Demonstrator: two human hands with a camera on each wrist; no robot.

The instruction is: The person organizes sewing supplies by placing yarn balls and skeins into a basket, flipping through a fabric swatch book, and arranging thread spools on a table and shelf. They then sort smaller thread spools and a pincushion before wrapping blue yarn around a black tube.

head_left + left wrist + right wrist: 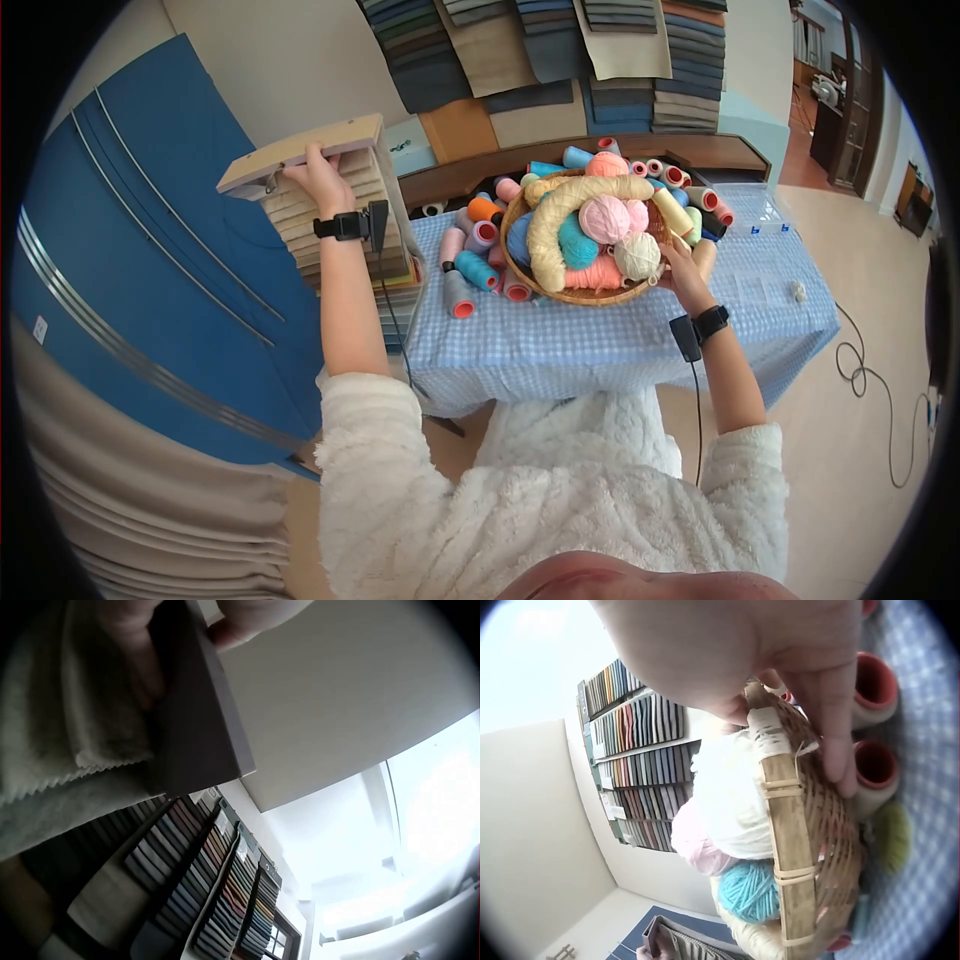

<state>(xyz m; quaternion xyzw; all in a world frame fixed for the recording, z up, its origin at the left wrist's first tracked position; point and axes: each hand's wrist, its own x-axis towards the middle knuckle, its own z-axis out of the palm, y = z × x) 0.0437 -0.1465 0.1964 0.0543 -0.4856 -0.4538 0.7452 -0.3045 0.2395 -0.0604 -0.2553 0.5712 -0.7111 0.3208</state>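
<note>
Two things are being held | board (pixel 290 152): left hand (pixel 325 187) | basket (pixel 592 297): right hand (pixel 686 280) | heaped yarn (pixel 604 219) possibly being spilled by tilting

Both arms (pixel 352 310) extended: left grip (pixel 324 187) raised, curled; right grip (pixel 684 281) lower, pinching.

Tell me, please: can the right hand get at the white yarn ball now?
Probably yes: the right hand grips the basket beside the white yarn ball, whose top lies uncovered, though it may need to let go.
</note>
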